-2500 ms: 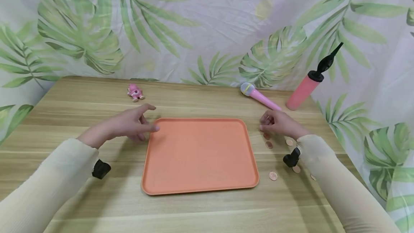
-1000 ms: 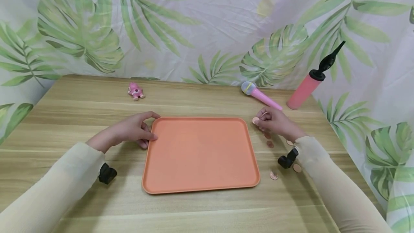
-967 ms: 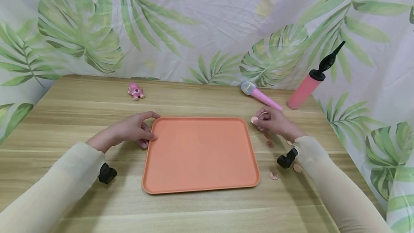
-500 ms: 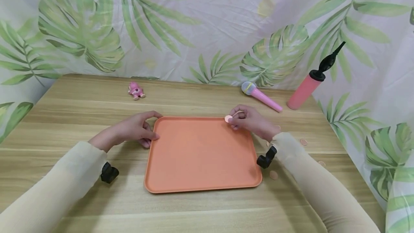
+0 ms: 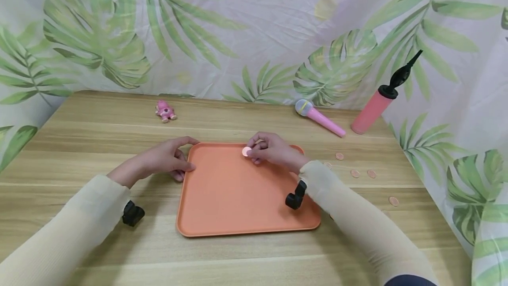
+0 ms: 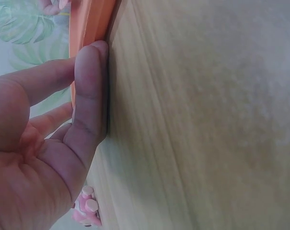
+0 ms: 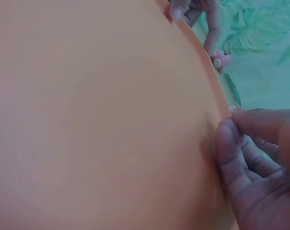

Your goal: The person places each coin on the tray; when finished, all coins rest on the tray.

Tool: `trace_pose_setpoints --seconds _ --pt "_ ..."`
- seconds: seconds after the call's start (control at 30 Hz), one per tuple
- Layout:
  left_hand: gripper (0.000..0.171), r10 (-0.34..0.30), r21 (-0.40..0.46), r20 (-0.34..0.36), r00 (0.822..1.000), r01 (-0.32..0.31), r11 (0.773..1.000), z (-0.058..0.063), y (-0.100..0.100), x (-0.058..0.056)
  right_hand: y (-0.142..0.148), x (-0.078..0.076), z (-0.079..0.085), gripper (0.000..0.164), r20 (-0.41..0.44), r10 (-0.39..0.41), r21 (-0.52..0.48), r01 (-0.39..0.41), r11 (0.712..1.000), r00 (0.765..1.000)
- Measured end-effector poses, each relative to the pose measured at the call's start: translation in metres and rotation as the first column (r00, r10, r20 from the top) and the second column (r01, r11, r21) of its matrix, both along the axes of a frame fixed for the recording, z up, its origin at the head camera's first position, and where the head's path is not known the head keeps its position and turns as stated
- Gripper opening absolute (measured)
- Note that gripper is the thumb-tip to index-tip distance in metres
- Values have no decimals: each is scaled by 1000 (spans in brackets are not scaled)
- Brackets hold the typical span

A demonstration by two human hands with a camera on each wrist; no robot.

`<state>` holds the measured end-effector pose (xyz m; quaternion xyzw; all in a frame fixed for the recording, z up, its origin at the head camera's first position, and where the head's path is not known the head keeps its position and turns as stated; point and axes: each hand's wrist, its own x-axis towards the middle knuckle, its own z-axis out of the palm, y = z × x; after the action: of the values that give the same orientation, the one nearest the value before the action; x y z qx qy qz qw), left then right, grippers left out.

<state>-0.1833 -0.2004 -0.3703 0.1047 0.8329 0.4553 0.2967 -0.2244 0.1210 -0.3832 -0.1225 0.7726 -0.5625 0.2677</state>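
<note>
A rectangular orange tray (image 5: 234, 193), with rounded corners and a low raised rim, is set flat on the wood-grained table (image 5: 131, 255) and is held at its left edge. A small round coin (image 5: 245, 151) (its face caught by the light, its markings lost) is held pinched over the far part of the tray, near the far rim.

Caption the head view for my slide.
Left hand holds the orange tray while the right hand pinches a coin above it.
</note>
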Motion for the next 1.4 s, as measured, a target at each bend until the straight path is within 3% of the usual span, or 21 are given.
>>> trace_pose_setpoints --seconds 0.33,0.73,1.0,1.27,1.4 --pt "79 6 -5 6 1000 -6 1000 -3 0 -1 -47 6 -1 15 -15 55 -17 -56 998 998" --pt "77 11 -8 2 1000 -11 1000 -2 1 0 -80 9 -3 17 -142 129 57 -122 991 981" --pt "78 20 -15 -8 1000 -20 1000 -3 2 0 -92 9 -1 14 -232 181 164 -145 976 956" --pt "78 30 -26 -12 999 -30 999 -4 2 0 -100 14 2 12 -371 236 343 -103 933 898" --pt "77 35 -30 -16 999 -35 999 -4 3 0 -101 14 2 11 -374 232 376 -82 923 898"
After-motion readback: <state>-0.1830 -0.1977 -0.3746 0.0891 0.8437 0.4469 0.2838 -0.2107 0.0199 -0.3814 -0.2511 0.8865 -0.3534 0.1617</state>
